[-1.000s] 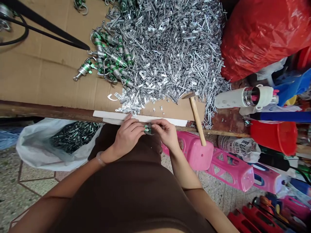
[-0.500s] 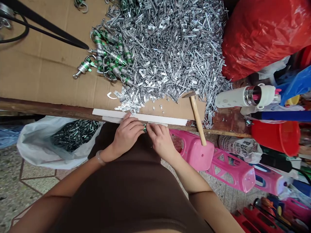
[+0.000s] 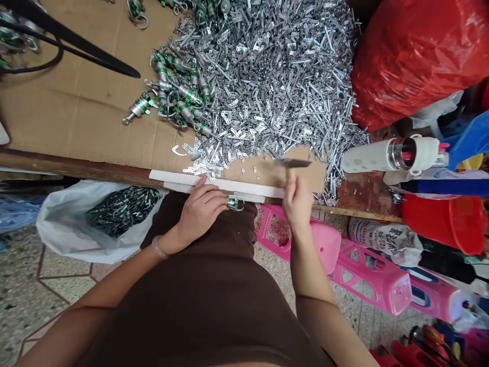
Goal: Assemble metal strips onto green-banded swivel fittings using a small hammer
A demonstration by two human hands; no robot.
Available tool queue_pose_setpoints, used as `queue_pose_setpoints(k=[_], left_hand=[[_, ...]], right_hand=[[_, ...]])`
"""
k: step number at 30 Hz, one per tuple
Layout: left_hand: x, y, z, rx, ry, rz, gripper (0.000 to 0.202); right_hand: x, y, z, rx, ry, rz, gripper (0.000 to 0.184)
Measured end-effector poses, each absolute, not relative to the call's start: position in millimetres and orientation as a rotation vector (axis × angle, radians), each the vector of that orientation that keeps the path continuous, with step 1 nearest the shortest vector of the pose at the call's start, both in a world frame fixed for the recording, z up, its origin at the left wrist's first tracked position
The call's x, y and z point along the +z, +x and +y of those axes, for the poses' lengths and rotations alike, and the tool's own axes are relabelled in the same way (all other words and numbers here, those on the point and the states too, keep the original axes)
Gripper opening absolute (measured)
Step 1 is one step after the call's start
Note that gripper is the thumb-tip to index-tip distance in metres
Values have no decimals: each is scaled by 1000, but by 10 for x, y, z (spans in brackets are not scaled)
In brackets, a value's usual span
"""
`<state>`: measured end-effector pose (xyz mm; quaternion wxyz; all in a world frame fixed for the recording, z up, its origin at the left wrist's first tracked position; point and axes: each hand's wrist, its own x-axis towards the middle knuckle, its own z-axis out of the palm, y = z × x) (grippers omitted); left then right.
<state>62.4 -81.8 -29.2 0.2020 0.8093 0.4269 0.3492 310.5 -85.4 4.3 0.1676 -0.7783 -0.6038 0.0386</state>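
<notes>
Two bare hands work apart: the left hand [image 3: 198,214] firmly pinches a green-banded silver metal fitting [image 3: 235,203] steady, fingers clear of its top, just below a white strip [image 3: 214,182] on the brown wooden table edge [image 3: 76,171], while the right hand [image 3: 298,201] clenches a motion-blurred wooden-handled hammer [image 3: 292,163], raised.

Two hands [image 3: 200,209] [image 3: 298,201] — one hammer [image 3: 292,163], one white flask [image 3: 376,157], one red bucket [image 3: 443,224]

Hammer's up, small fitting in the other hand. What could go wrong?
The hammer is up in the right hand, close to the left hand, whose fingers hold the green-and-silver fitting, so a miss could catch them. Loose metal strips near the table edge could also get knocked off.
</notes>
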Motion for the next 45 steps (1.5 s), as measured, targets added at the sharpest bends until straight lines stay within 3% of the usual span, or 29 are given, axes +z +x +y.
queue_pose_setpoints(k=[2,5,14,23,30,33,35,37,40,45], left_hand=[[-291,622,-818,967,2270,1200,7],[-292,619,-810,964,2297,1181,5],[-295,622,-805,964,2303,1189,5],[-295,620,-771,1029,2307,1128,4],[-348,57,-1058,1103,2188,1399,11],[-557,-424,-1367,929,2058,1893,13],[-730,-720,-1559,581,1811,2309,23],[-891,-942,-1688,455,1676,2457,36],[-1052,-1095,-1721,385,1591,2486,45],[-952,-1034,-1425,437,1696,2284,32]], right_hand=[[162,2813,-1113,351,-2022,-1982,25],[226,2541,-1365,301,-1769,-2059,29],[204,2461,-1306,328,-1931,-2167,38],[117,2612,-1289,512,-1984,-2039,35],[-178,3577,-789,-222,-2438,-1457,44],[-367,3829,-591,-269,-2475,-1388,50],[-488,3884,-511,-309,-2501,-1346,51],[-580,3894,-475,-366,-2506,-1319,48],[-643,3898,-478,-403,-2458,-1317,42],[-625,3895,-534,-438,-2388,-1364,44]])
